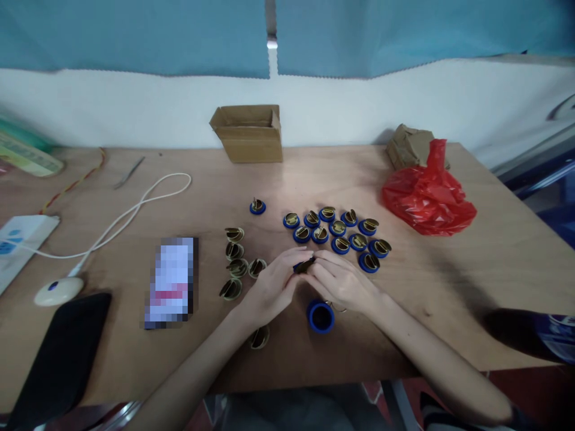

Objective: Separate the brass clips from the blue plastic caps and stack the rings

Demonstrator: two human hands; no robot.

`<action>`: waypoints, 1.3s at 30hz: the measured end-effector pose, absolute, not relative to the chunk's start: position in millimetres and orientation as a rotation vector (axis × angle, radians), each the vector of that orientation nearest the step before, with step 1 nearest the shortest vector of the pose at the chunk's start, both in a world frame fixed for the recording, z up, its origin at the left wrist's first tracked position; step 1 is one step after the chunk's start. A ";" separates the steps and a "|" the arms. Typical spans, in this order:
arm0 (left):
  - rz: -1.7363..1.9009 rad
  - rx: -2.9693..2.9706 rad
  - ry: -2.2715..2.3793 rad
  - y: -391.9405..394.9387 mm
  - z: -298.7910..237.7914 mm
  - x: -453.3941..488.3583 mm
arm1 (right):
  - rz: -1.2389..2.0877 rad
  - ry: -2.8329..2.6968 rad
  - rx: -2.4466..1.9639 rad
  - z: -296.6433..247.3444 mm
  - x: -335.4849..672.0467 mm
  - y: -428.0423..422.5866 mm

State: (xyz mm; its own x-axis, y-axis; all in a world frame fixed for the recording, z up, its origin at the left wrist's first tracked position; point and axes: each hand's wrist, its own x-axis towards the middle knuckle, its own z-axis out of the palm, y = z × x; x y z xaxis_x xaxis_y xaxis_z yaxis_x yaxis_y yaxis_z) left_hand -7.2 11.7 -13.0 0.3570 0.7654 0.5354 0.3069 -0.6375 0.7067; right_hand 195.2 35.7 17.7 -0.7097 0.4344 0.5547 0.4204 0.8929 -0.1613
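My left hand [274,285] and my right hand [345,280] meet over the middle of the table. Pinched between their fingertips is a small round blue-and-brass clip piece [305,266], partly covered by the fingers. Just below the hands stands a round blue cup-like piece [312,326] with a dark inside. Near my right wrist lies a thin brass ring [340,309], partly hidden. Several brass clip pieces [231,289] without blue rims lie left of my left hand, and another lone brass piece [259,337] sits under that forearm. Beyond the hands are several blue-rimmed clip pieces [340,244].
A cardboard box [254,146] stands against the wall. A red plastic bag [429,200] sits at the right beside a brown paper package [406,145]. On the left lie a phone [171,281], a black case-like object [63,353], a white cable [119,224] and tweezers [130,172].
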 end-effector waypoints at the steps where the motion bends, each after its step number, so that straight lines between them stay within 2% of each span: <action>1: 1.229 2.131 0.929 11.6 -13.8 -7.4 | 0.027 -2.446 -0.613 17.1 194.7 35.9; 10: 1.237 2.071 0.968 11.6 -18.1 -6.7 | 0.046 -2.407 -0.627 13.0 193.9 36.1; 15: 1.243 1.843 1.065 8.9 -15.9 -3.1 | 0.167 -2.344 -0.652 12.0 195.5 36.9; 21: 1.220 1.564 0.975 8.4 -7.3 1.0 | 0.303 -2.184 -0.697 8.5 192.9 35.4; 29: 1.088 1.256 0.846 8.7 -0.7 3.6 | 0.758 -1.963 -1.004 15.0 190.8 33.2; 39: 1.100 1.332 0.871 10.2 -0.4 3.1 | 1.187 -1.731 -1.138 12.0 187.9 38.4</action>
